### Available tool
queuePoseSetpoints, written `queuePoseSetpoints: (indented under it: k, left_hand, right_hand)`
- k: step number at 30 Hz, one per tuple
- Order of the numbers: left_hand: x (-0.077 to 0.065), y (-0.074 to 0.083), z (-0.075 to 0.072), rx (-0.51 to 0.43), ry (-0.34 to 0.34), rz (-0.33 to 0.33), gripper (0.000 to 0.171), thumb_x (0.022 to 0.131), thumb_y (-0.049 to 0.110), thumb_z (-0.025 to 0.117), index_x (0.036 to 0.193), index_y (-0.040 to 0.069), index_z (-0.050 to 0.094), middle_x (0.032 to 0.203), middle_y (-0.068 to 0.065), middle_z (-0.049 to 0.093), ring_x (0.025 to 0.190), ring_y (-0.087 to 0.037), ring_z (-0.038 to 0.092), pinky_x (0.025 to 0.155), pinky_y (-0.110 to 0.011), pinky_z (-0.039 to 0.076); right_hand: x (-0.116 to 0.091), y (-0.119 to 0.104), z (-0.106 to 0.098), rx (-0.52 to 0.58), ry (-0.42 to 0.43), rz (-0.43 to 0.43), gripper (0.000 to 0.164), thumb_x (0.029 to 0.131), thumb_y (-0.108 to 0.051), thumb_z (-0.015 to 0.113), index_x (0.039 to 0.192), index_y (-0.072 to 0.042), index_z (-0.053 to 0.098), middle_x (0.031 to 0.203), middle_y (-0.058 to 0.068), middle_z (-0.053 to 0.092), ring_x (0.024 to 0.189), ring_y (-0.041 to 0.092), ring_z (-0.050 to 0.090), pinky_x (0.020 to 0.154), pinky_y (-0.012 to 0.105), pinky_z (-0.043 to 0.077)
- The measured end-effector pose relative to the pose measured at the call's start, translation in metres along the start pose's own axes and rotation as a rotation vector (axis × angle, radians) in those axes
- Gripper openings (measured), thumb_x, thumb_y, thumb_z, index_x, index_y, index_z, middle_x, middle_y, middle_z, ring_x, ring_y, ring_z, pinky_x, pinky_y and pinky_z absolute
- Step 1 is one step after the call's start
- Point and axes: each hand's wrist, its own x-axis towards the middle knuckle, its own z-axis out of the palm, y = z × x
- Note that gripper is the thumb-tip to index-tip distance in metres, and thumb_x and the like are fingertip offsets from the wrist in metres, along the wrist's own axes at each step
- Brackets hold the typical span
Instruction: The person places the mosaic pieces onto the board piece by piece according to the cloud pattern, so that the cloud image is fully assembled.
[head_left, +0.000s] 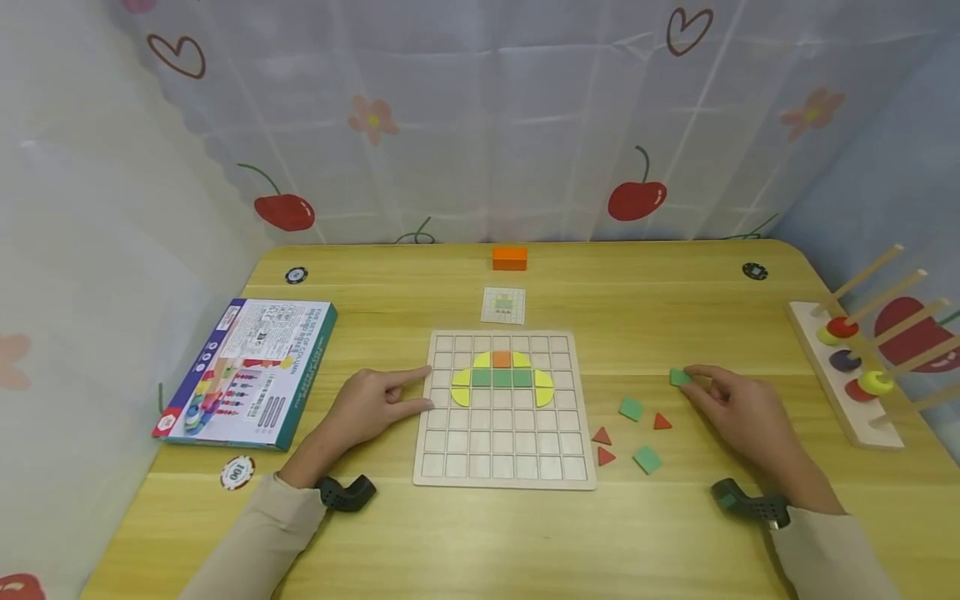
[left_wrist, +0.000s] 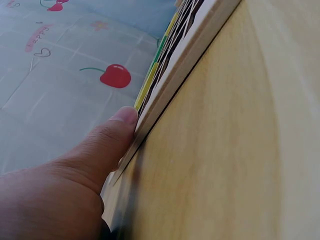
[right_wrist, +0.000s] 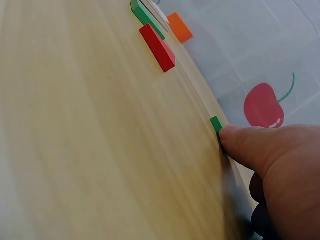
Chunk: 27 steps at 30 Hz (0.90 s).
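A wooden grid board (head_left: pixel 504 462) lies on the table, bearing yellow quarter-round tiles (head_left: pixel 461 387), a row of green square tiles (head_left: pixel 502 377) and one orange square tile (head_left: pixel 500 359). At its left edge is my left hand (head_left: pixel 367 408), thumb and forefinger extended against the side; in the left wrist view the thumb (left_wrist: pixel 105 145) rests along the board's edge. Right of the board, my right hand (head_left: pixel 750 417) pinches a green square tile (head_left: pixel 678 377) between thumb and fingers. The right wrist view shows this tile (right_wrist: pixel 216 125) low over the tabletop, partly covered by the thumb.
Loose green squares (head_left: pixel 630 408) and red triangles (head_left: pixel 662 422) lie between board and right hand. Behind the board are a pattern card (head_left: pixel 503 306) and an orange block (head_left: pixel 510 259). A game box (head_left: pixel 247 375) lies left; a peg rack (head_left: pixel 847 375) stands right. Chips (head_left: pixel 237 472) dot the table.
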Motion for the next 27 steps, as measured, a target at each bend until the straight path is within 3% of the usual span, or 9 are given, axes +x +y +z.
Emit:
queuePoseSetpoints:
  k: [14,23,27]
  left_hand:
    - [0.001,-0.001,0.0,-0.011,0.006,0.001,0.053,0.089,0.054,0.074,0.135,0.027,0.069,0.054,0.014,0.034,0.05,-0.002,0.025,0.049,-0.024,0.026]
    - [0.0,0.001,-0.001,-0.004,-0.01,-0.018,0.054,0.089,0.055,0.074,0.135,0.027,0.069,0.054,0.014,0.034,0.05,-0.002,0.026,0.05,-0.024,0.026]
    - [0.0,0.001,-0.001,-0.008,-0.01,-0.013,0.053,0.089,0.053,0.075,0.135,0.026,0.069,0.054,0.014,0.034,0.05,-0.002,0.026,0.05,-0.024,0.026]
  right_hand:
    - [0.003,-0.016,0.001,0.023,0.008,0.017,0.029,0.096,-0.027,0.074,0.118,-0.009,0.07,0.06,-0.007,0.04,0.049,0.009,0.033,0.046,0.027,0.028]
    - [0.005,-0.051,0.015,0.113,0.125,-0.081,0.031,0.086,-0.012,0.084,0.115,-0.009,0.073,0.061,-0.012,0.041,0.05,0.003,0.031,0.046,0.023,0.03]
    - [0.006,-0.07,0.03,0.157,0.189,-0.173,0.036,0.08,-0.007,0.087,0.114,-0.007,0.074,0.061,-0.014,0.04,0.049,-0.001,0.028,0.044,0.019,0.027]
